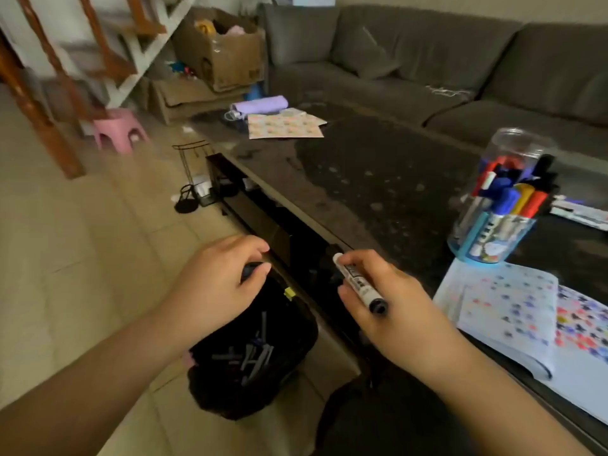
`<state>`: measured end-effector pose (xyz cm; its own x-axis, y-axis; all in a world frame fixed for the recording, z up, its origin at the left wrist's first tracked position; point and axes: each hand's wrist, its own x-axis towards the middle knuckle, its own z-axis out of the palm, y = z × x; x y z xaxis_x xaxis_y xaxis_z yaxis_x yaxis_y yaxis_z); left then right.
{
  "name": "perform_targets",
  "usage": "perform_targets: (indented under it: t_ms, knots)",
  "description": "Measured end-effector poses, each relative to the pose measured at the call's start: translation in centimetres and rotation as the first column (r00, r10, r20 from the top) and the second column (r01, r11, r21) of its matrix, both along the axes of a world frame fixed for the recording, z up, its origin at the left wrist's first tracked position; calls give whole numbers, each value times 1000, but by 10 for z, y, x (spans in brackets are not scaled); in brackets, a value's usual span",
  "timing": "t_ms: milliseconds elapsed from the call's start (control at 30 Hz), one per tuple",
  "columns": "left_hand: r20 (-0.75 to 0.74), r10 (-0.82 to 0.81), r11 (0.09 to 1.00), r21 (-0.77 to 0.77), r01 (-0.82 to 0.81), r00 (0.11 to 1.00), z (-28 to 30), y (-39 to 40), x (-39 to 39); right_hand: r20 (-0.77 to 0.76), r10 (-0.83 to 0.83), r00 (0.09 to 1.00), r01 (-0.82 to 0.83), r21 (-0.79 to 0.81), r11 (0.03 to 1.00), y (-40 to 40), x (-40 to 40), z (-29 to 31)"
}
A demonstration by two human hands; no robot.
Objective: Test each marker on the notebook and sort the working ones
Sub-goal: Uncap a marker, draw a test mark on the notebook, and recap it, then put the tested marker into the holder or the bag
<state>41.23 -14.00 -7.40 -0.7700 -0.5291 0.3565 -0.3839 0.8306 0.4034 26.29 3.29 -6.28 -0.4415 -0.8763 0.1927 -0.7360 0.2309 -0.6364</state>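
Observation:
My right hand (381, 301) grips a white marker (357, 283) with a black end, held above the table's front edge. My left hand (217, 284) pinches a small black marker cap (251, 268) over a black-lined bin (253, 350) on the floor, which holds several discarded markers. An open notebook (513, 311) covered in coloured test marks lies on the table at the right. Behind it stands a clear jar (500, 199) filled with several coloured markers.
The dark glass coffee table (362, 179) carries patterned paper sheets (284, 126) and a purple pouch (260, 105) at its far end. A grey sofa (427, 60) runs behind. A pink stool (118, 130), cardboard boxes (220, 57) and a wire stand (190, 179) occupy the floor at left.

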Motion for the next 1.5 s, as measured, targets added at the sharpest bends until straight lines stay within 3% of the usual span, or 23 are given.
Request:
perform_targets:
  t_ms: [100, 233, 467, 667, 867, 1100, 1333, 1500]
  knots:
    - [90, 107, 994, 9, -108, 990, -15, -22, 42, -147, 147, 978, -118, 190, 975, -58, 26, -39]
    - [202, 171, 983, 31, -180, 964, -32, -36, 61, -106, 314, 943, -209, 544, 813, -94, 39, -82]
    - [157, 40, 998, -54, -32, 987, -28, -33, 2, -158, 101, 982, -54, 276, 960, -61, -6, -51]
    - [79, -193, 980, -26, 195, 978, -6, 16, -96, -246, -150, 958, 191, 151, 970, 14, -70, -12]
    - [7, -416, 910, 8, 416, 910, 17, 85, -188, -226, -439, 869, 480, 177, 859, 102, -131, 9]
    - [-31, -618, 786, -8, 618, 786, 12, 172, -292, -194, -659, 726, 687, 208, 696, 185, -200, 5]
    - [33, -650, 760, -11, 650, 759, -22, 209, -401, -205, -702, 682, 728, 282, 625, 230, -297, -32]
    - [12, -614, 789, -8, 614, 789, -41, 213, -442, -269, -713, 647, 763, 226, 606, 221, -387, -58]
